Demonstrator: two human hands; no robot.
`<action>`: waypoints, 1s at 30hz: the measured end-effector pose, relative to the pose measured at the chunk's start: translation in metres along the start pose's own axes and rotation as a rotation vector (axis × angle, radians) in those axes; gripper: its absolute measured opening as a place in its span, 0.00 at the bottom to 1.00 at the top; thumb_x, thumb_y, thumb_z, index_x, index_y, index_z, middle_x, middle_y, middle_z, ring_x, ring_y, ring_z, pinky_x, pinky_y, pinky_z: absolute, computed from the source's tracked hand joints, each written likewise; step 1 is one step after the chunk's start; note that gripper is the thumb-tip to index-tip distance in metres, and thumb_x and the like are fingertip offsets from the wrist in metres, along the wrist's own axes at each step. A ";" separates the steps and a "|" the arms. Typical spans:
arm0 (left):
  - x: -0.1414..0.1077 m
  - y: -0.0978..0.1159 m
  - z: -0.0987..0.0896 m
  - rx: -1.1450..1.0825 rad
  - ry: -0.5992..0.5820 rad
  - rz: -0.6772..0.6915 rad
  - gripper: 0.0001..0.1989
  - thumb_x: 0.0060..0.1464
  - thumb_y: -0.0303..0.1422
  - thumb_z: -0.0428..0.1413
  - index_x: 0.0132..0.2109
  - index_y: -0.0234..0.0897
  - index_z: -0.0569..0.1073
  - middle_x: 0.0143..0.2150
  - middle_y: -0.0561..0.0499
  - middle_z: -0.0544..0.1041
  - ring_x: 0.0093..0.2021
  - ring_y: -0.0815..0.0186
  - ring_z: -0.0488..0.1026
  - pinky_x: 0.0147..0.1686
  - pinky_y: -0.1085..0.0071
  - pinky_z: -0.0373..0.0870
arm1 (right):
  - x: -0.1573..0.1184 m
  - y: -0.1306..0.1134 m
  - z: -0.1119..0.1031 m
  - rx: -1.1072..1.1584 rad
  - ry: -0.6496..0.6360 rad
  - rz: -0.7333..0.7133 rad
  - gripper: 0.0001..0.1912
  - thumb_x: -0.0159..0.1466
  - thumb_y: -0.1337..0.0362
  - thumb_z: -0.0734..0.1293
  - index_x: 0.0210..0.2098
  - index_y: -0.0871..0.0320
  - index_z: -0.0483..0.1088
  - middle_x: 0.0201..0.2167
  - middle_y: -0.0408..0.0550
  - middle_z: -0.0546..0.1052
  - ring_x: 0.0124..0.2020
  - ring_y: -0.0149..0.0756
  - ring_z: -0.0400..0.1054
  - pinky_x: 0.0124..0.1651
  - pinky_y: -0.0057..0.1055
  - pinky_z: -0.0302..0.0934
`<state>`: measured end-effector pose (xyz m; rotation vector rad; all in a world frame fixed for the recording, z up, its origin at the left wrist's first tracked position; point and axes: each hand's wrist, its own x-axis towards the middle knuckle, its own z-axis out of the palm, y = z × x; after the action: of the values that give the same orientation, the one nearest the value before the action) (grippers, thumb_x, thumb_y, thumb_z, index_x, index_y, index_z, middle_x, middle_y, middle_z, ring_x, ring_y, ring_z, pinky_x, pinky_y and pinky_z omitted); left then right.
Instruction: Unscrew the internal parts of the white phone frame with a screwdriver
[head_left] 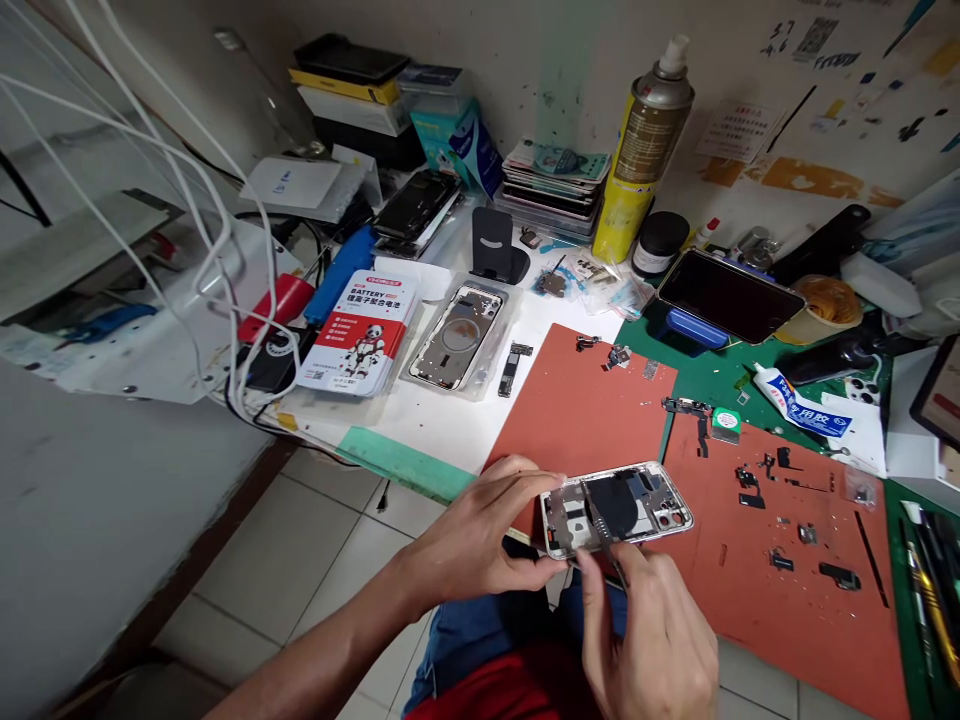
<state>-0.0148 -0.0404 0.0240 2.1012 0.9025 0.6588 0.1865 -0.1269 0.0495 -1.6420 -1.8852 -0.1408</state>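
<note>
Left grip [484, 525] half-closed, right grip [656, 625] curled nearby

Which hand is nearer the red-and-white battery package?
Left: the left hand grips the phone housing, down-right of the battery package; the right hand is farther down and right.

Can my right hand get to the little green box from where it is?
Probably yes: the way past the end of the phone shell looks open, and nothing lies on the green box. But your right hand holds a thin tool, which it may need to put down first.
</note>
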 end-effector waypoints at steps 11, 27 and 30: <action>0.000 -0.001 0.002 0.028 0.018 0.026 0.40 0.56 0.30 0.71 0.71 0.42 0.65 0.60 0.44 0.77 0.60 0.56 0.74 0.60 0.61 0.76 | -0.003 -0.004 0.001 0.035 0.025 0.071 0.05 0.76 0.68 0.67 0.49 0.64 0.73 0.36 0.51 0.78 0.34 0.36 0.72 0.39 0.33 0.65; -0.004 -0.004 0.006 0.295 0.039 0.225 0.30 0.68 0.41 0.66 0.68 0.31 0.67 0.63 0.35 0.79 0.61 0.49 0.75 0.61 0.53 0.76 | -0.014 -0.002 -0.003 0.107 0.144 0.307 0.02 0.73 0.66 0.72 0.45 0.58 0.76 0.34 0.45 0.82 0.31 0.30 0.77 0.39 0.26 0.70; -0.006 -0.002 0.004 0.349 0.008 0.256 0.32 0.67 0.45 0.65 0.67 0.29 0.68 0.64 0.33 0.79 0.61 0.47 0.74 0.60 0.51 0.76 | -0.018 0.007 -0.007 0.269 0.130 0.689 0.12 0.71 0.52 0.74 0.42 0.55 0.78 0.34 0.45 0.83 0.30 0.30 0.78 0.33 0.22 0.69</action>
<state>-0.0167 -0.0452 0.0190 2.5578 0.8042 0.6764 0.1959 -0.1445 0.0440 -1.9285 -1.1014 0.2742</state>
